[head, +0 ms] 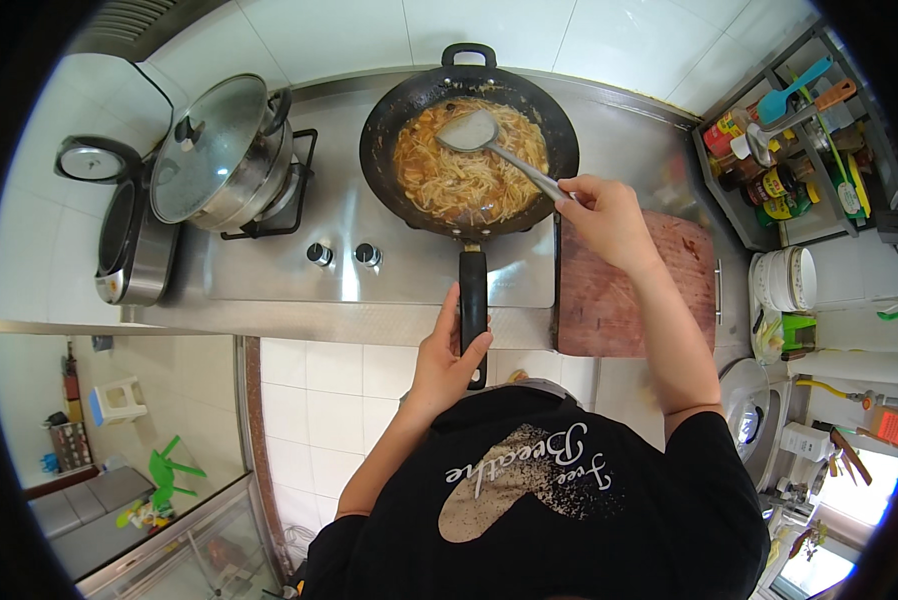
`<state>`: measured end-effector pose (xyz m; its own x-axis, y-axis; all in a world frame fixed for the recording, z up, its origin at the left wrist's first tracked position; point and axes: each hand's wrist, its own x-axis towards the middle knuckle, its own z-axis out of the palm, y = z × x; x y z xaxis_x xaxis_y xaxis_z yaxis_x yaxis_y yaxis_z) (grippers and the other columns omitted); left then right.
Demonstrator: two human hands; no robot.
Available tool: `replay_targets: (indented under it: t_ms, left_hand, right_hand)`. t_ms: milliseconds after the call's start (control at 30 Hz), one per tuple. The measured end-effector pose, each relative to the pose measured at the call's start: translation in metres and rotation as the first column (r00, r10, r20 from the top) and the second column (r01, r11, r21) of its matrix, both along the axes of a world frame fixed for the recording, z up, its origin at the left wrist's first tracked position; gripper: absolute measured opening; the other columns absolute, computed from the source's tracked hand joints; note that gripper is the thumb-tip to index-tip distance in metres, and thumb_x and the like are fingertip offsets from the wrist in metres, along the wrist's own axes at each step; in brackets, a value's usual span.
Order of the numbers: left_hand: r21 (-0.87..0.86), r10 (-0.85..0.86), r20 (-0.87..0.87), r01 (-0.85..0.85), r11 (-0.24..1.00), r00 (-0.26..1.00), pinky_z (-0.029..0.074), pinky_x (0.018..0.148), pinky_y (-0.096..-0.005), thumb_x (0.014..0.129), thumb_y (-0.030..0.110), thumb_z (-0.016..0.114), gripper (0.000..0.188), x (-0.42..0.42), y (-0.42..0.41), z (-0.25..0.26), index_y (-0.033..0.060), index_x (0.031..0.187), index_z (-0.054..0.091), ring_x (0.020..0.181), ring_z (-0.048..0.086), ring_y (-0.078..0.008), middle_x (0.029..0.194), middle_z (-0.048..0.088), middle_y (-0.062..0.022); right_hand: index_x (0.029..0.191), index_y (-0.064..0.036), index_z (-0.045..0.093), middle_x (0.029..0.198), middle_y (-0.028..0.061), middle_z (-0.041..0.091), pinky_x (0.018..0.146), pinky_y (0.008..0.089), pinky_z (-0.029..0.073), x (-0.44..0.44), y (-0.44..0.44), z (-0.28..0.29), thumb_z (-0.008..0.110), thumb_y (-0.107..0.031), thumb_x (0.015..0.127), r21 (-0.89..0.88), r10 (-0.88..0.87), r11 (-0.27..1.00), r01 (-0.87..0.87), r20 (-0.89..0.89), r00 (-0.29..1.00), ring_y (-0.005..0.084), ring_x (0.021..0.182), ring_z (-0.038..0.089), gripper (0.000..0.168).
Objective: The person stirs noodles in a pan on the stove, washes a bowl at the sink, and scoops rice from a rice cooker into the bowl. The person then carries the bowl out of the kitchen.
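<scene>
A black wok [378, 161] sits on the stove with its long handle [473, 300] pointing toward me. Inside it are enoki-like pale strands in an orange-brown sauce [486, 187]. My left hand [445, 349] grips the handle near its end, thumb on one side and fingers on the other. With my right hand [603, 221] I hold the shaft of a grey metal wok spatula [524, 165]. The spatula's blade [468, 131] rests on or just above the food, left of the wok's middle; contact with the food cannot be made out.
Left on the stove stands a steel pot [243, 187] with a tilted glass lid [209, 150], beside an open rice cooker [138, 232]. A wooden cutting board [599, 300] lies right of the stove. Farther right are a rack of seasoning bottles [741, 202] and stacked bowls [783, 277].
</scene>
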<state>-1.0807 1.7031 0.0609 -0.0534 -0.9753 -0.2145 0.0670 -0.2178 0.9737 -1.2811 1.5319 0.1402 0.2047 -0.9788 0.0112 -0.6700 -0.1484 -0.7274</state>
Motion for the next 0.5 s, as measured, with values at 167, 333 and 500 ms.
replay_targets:
  t_ms: [167,333,500]
  left_hand:
    - [-0.023,0.001,0.002,-0.001,1.0,1.0,0.046,0.087,-0.0274,0.09,0.004,0.056,0.069,0.001,0.0,-0.004,0.0094,0.147,0.017,0.099,0.057,-0.0139,0.113,0.058,-0.0101]
    - [-0.014,-0.01,0.011,0.011,1.0,1.0,0.046,0.087,-0.0277,0.09,0.004,0.056,0.069,0.001,0.0,-0.005,0.009,0.147,0.017,0.1,0.057,-0.014,0.113,0.058,-0.0103]
    - [-0.017,-0.012,0.013,0.012,1.0,1.0,0.046,0.088,-0.0282,0.09,0.005,0.056,0.069,0.001,0.001,-0.003,0.0085,0.147,0.017,0.1,0.057,-0.0148,0.113,0.058,-0.0107]
  right_hand:
    - [0.101,0.003,0.064,0.071,0.0078,0.063,0.047,0.0265,0.044,0.007,-0.007,-0.006,0.063,-0.014,0.083,0.225,-0.094,0.973,0.045,0.213,0.973,0.0124,0.053,0.056,0.025]
    - [0.101,0.008,0.061,0.071,0.0081,0.062,0.039,0.0224,0.038,-0.006,-0.003,-0.015,0.06,-0.009,0.084,0.355,-0.163,0.935,-0.02,0.477,0.864,0.0089,0.049,0.052,0.024]
    - [0.103,0.008,0.059,0.073,0.0087,0.061,0.038,0.0219,0.037,-0.019,0.02,-0.013,0.058,-0.008,0.087,0.394,-0.329,0.916,0.082,0.615,0.717,0.0084,0.05,0.05,0.023]
